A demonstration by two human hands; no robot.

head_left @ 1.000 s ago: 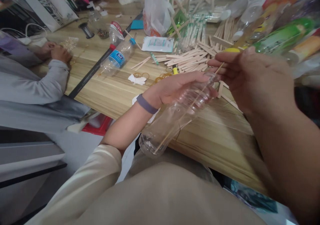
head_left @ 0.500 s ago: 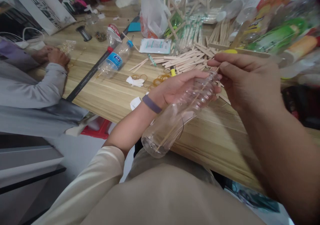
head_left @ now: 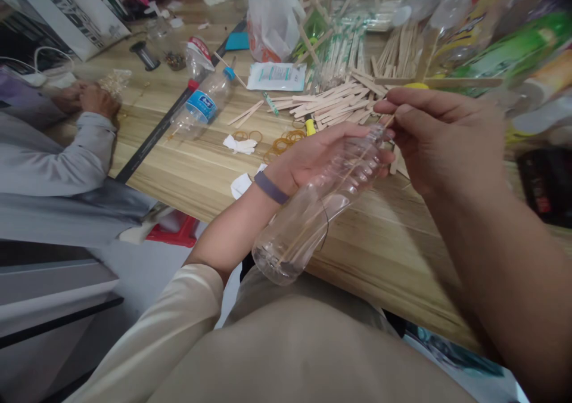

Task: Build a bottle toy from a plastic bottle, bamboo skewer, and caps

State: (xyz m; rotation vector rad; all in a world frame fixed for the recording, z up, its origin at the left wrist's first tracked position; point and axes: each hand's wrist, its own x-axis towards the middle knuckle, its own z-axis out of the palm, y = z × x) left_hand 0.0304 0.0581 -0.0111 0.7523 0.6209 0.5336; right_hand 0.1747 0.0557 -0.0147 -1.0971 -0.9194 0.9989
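Observation:
A clear plastic bottle (head_left: 290,236) lies tilted across my left hand (head_left: 319,155), its mouth up and to the right, its base toward my lap. My left fingers wrap round its ribbed upper part from beneath. Through the mouth runs a thin wooden skewer (head_left: 308,227), reaching down close to the base. The thumb and forefinger of my right hand (head_left: 442,135) pinch the skewer's upper end just outside the mouth. A thin dark curved line shows on the bottle's side; I cannot tell what it is.
Flat wooden sticks (head_left: 330,108) lie piled beyond my hands, beside rubber bands (head_left: 283,145) and crumpled tissue (head_left: 240,145). A blue-labelled bottle (head_left: 202,106) rests on a black strip (head_left: 152,138). More bottles (head_left: 504,48) crowd the right. Another person's hands (head_left: 96,99) work at the left.
The view has shifted slightly, bringing more of the black object at the right edge into sight. Both hands keep their grip, with the bottle and skewer nearly unchanged.

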